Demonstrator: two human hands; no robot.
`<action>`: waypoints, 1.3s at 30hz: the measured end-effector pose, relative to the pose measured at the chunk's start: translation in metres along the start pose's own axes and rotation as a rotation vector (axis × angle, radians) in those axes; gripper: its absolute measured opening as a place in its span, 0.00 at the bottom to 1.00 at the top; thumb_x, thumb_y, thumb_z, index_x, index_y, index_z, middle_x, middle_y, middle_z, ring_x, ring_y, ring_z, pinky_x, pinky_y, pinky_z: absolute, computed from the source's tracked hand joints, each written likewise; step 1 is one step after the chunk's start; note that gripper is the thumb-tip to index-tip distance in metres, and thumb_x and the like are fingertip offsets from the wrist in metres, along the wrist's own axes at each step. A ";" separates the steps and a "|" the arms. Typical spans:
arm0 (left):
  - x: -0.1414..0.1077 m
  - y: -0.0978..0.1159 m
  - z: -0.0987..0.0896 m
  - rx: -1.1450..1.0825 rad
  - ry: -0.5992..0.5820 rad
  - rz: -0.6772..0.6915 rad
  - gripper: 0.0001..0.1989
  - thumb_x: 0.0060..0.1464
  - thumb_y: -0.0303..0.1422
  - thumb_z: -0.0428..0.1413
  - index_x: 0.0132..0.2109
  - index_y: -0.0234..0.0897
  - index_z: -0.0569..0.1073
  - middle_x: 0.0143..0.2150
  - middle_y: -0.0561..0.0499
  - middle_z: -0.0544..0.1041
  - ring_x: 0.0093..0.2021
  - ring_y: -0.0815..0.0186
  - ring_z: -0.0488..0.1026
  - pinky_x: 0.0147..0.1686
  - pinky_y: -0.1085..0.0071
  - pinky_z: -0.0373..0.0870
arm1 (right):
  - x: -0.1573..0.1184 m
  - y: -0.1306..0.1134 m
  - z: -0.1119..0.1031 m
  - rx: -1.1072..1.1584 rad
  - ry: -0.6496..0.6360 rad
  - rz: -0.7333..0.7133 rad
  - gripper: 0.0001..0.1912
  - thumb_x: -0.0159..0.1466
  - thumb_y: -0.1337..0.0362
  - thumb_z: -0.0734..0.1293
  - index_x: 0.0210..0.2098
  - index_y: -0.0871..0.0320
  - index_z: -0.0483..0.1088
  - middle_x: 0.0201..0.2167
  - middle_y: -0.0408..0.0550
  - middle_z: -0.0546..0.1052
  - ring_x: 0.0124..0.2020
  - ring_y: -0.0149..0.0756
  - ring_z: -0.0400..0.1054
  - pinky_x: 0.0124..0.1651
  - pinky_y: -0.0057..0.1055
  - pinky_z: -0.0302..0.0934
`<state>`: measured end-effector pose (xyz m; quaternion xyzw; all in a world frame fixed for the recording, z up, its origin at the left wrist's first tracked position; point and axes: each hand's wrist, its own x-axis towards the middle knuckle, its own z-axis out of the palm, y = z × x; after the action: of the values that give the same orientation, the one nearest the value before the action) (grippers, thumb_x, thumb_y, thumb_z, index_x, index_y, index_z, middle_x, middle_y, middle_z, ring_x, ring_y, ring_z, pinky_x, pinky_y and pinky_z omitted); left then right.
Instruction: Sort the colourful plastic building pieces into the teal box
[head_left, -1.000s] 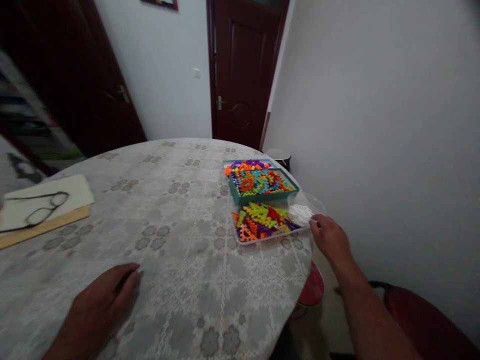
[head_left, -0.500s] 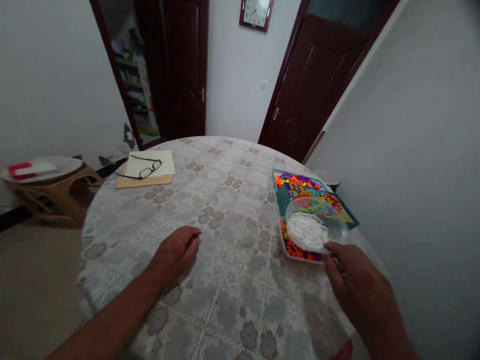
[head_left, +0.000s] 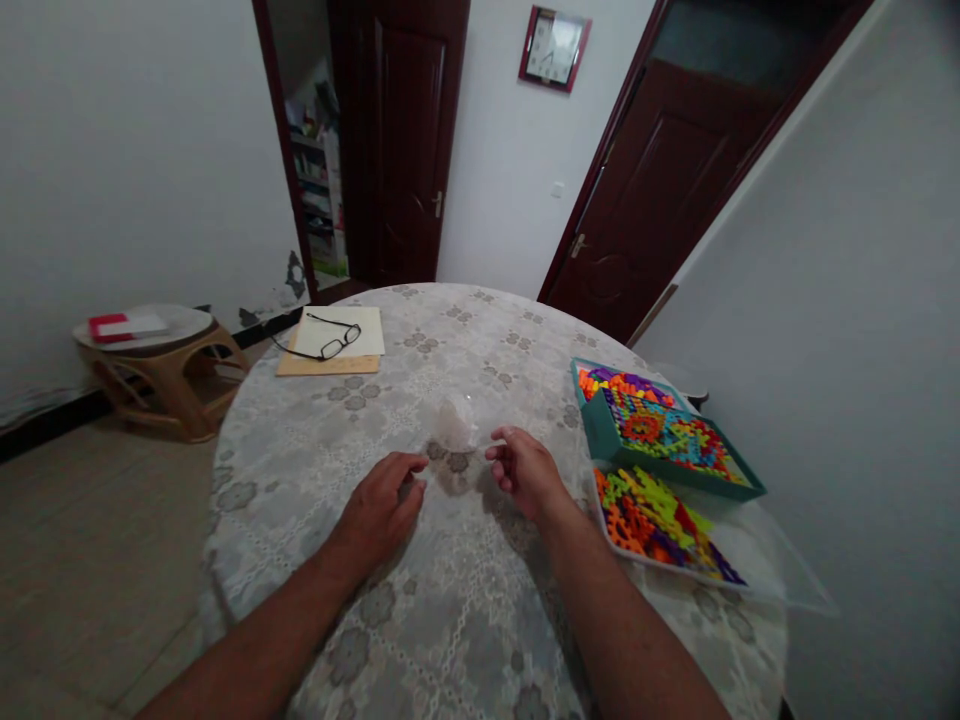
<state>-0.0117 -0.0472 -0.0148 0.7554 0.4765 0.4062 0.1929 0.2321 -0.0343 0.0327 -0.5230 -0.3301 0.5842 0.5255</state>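
A clear round tub (head_left: 454,422) with whitish contents stands near the middle of the patterned tablecloth; it is blurred, and its rim is hard to make out. My right hand (head_left: 521,470) is just to the right of it, fingers loosely curled and apart, with no visible thing between them. On the near left side of the tub, my left hand (head_left: 390,498) rests on the cloth, its fingers bent and thumb apart, empty. Off to the right lies a shallow tray (head_left: 611,540) of orange, lime, purple and red plastic pieces.
Behind the tray, a green box (head_left: 607,435) leans with small coloured pegs, and more orange and purple pieces lie beyond. Black glasses (head_left: 334,348) sit on papers (head_left: 367,365) at the far left. A low stool (head_left: 176,390) stands beyond the table.
The clear tub has gone from above the coloured pieces to the table's middle. My right hand, which gripped its rim, moved left with it and now appears free. The view has turned slightly.
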 end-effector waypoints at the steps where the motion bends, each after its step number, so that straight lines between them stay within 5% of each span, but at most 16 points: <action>1: 0.000 -0.001 0.001 0.001 0.000 0.000 0.11 0.63 0.35 0.53 0.49 0.41 0.77 0.46 0.45 0.82 0.45 0.56 0.80 0.51 0.57 0.79 | 0.005 0.004 -0.003 0.066 0.016 0.058 0.18 0.62 0.49 0.72 0.42 0.55 0.71 0.27 0.43 0.77 0.18 0.27 0.63 0.17 0.20 0.47; 6: -0.001 -0.003 0.002 0.014 -0.025 0.004 0.11 0.64 0.35 0.54 0.50 0.40 0.77 0.47 0.45 0.82 0.47 0.56 0.80 0.52 0.57 0.78 | 0.015 0.018 -0.021 0.323 0.028 0.222 0.13 0.64 0.55 0.72 0.42 0.54 0.68 0.25 0.42 0.77 0.17 0.28 0.63 0.16 0.19 0.47; 11: 0.001 0.002 -0.002 0.054 -0.045 0.003 0.11 0.65 0.37 0.54 0.49 0.40 0.78 0.47 0.45 0.82 0.47 0.55 0.81 0.51 0.57 0.78 | 0.012 0.032 -0.025 0.455 -0.093 0.059 0.16 0.62 0.51 0.73 0.41 0.53 0.69 0.27 0.42 0.78 0.20 0.30 0.67 0.21 0.23 0.57; 17: 0.003 0.005 -0.003 0.140 -0.084 0.022 0.12 0.67 0.41 0.54 0.48 0.41 0.78 0.45 0.46 0.83 0.46 0.56 0.81 0.49 0.60 0.78 | 0.013 0.051 -0.014 0.296 -0.192 -0.170 0.23 0.60 0.42 0.73 0.40 0.54 0.71 0.27 0.42 0.78 0.20 0.31 0.67 0.20 0.25 0.58; 39: 0.004 0.013 0.006 0.493 -0.157 0.152 0.17 0.65 0.49 0.57 0.49 0.41 0.75 0.47 0.42 0.81 0.48 0.52 0.79 0.50 0.56 0.78 | 0.008 0.058 -0.010 0.068 -0.180 -0.340 0.17 0.75 0.47 0.59 0.43 0.52 0.70 0.33 0.39 0.75 0.24 0.29 0.67 0.27 0.26 0.59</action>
<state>0.0014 -0.0489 -0.0075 0.8423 0.4868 0.2313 0.0083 0.2272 -0.0418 -0.0263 -0.3873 -0.4395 0.5420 0.6026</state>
